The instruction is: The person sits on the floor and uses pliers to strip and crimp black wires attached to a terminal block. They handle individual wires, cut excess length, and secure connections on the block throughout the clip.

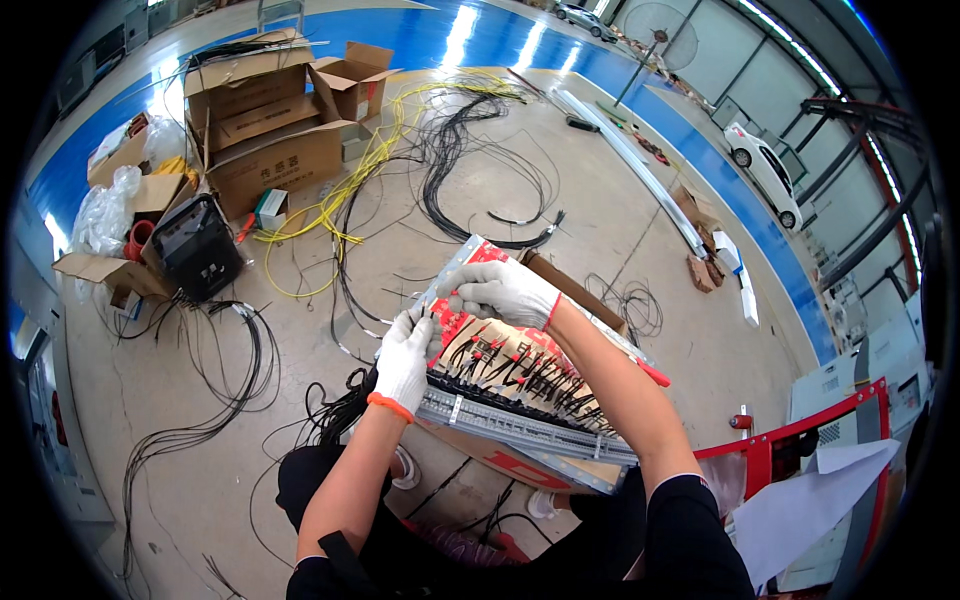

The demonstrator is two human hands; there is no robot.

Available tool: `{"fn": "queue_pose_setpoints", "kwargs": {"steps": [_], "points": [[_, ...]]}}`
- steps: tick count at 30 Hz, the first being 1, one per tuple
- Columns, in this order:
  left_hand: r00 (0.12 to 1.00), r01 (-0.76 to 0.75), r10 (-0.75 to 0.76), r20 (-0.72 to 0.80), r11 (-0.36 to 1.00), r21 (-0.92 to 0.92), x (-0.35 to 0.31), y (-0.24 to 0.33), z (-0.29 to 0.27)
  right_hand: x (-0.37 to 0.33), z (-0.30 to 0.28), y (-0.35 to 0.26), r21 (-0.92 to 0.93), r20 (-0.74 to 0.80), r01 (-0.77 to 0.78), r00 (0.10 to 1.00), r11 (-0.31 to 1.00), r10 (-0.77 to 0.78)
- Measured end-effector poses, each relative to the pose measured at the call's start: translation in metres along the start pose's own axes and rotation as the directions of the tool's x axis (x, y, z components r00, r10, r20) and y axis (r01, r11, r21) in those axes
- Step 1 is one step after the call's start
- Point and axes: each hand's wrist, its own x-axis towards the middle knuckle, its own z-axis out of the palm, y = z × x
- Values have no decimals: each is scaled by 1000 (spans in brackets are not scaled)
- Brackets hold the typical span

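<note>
Far off to the left of my hands there's a black case on the floor with loose black wires trailing below it, and cardboard boxes beyond. My left hand, white glove, is pinched shut on a thin black wire end at the panel's near-left corner. The wiring panel, red-backed with rows of black leads, sits right under both hands. My right hand is curled closed, gripping the panel's top edge.

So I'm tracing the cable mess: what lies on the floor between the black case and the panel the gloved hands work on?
In the head view, loose black wires and yellow wire trail over concrete between the black case and the panel.
</note>
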Motion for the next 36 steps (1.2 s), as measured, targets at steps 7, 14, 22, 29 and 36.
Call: {"fn": "queue_pose_setpoints", "kwargs": {"steps": [7, 14, 22, 29, 36], "points": [[1000, 5, -4, -2, 1000, 16, -1, 2, 3, 6, 11, 0, -301, -14, 49, 998, 952, -56], [1000, 4, -4, 3, 1000, 14, 0, 1, 1, 12, 15, 10, -442, -40, 159, 980, 883, -197], [1000, 0, 0, -10, 999, 54, -5, 5, 7, 12, 14, 12, -504, -79, 181, 964, 844, -254], [1000, 8, -8, 5, 997, 80, -3, 3, 4, 4, 21, 4, -659, -120, 210, 918, 722, -377], [1000, 7, -7, 3, 996, 91, -4, 3, 4, 9, 18, 6, -646, -103, 198, 934, 737, -341]]}}
